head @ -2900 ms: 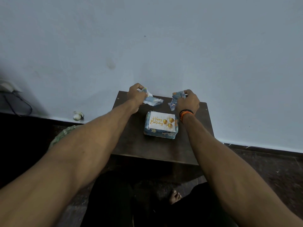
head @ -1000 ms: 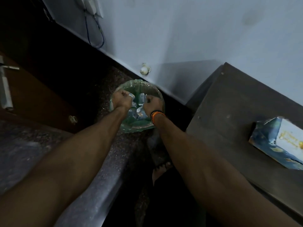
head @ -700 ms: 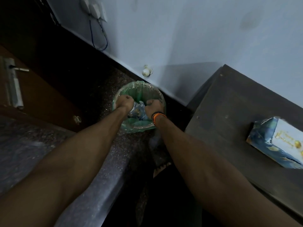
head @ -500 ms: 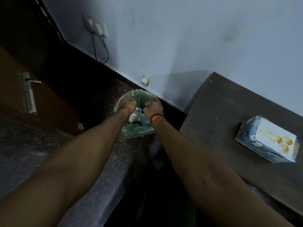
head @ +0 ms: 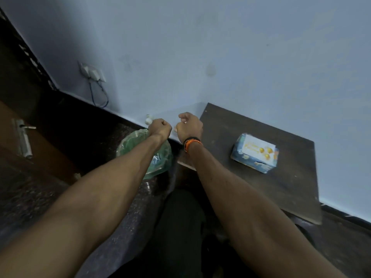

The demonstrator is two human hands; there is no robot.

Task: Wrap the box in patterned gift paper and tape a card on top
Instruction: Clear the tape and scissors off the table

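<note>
Box, wrapped and carded, sits on table.

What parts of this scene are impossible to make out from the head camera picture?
- Bin: most of its contents, hidden by the left forearm.
- Card on the wrapped box: its gold lettering is too small and blurred to read.
- Box's far and underside faces: turned away from the camera.
- Left hand and right hand: palms face away; nothing shows in either grip.
- Table: legs hidden beneath its top.
</note>
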